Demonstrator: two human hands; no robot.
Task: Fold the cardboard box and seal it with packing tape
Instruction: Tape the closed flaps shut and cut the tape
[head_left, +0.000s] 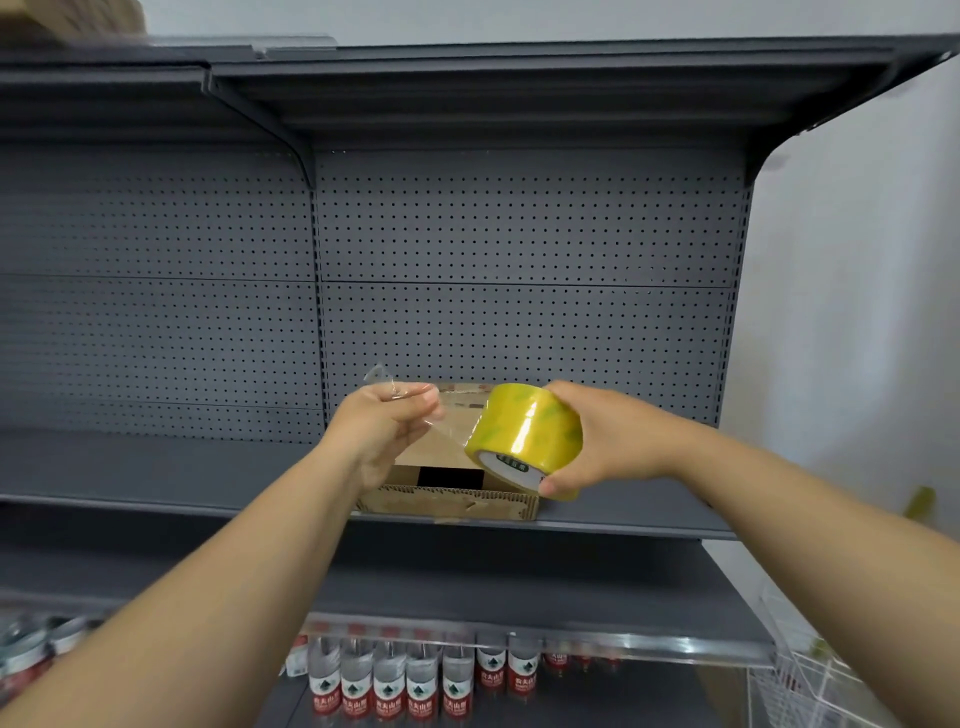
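I'm on the taping step. My right hand (615, 441) is wrapped round the roll (524, 431), and my left hand (382, 428) pinches the free end, a clear strip (457, 427) stretched between them. The box (452, 503) sits on the shelf (649, 508) under my hands, a dark gap showing at its front. Next, I reckon, I should draw out more strip and lay it flat along the seam, untwisted.
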